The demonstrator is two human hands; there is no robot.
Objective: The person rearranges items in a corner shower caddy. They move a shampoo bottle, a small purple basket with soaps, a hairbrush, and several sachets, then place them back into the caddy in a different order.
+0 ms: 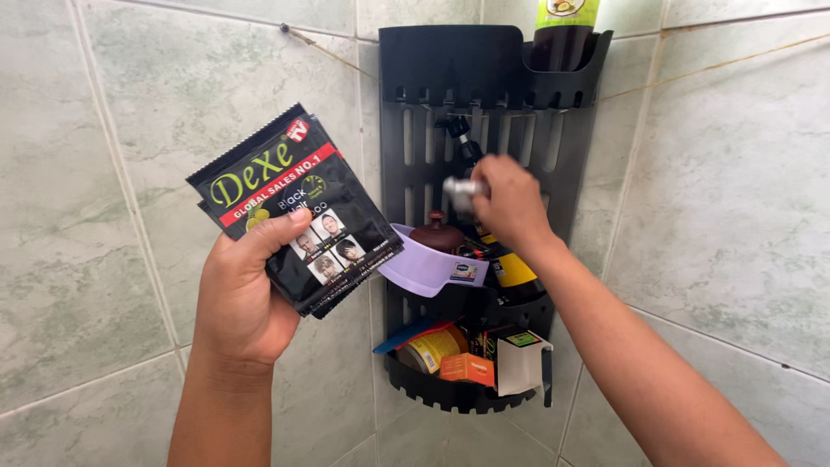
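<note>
Black plastic makes up the corner rack (484,78), fixed where two tiled walls (147,112) meet, with three tiers showing. One view only, from the head camera. The left hand (246,298) is closed around a small stack of black sachets (294,212), thumb across the front; at least two sachets show by their offset edges, though the exact count cannot be told. They are held up in front of the left wall, just beside the rack. The right hand (510,203) reaches into the middle tier and pinches one small pale object (461,192), blurred, too unclear to name. Just behind it stands one dark pump bottle (467,151). One lilac tub (424,264) sits tilted on the middle tier, with a brown lidded jar (437,233) inside. The top tier holds one green-labelled bottle (562,30). The bottom tier is crowded: one orange box (467,369), one white carton (523,363), one yellow tin (432,348).
</note>
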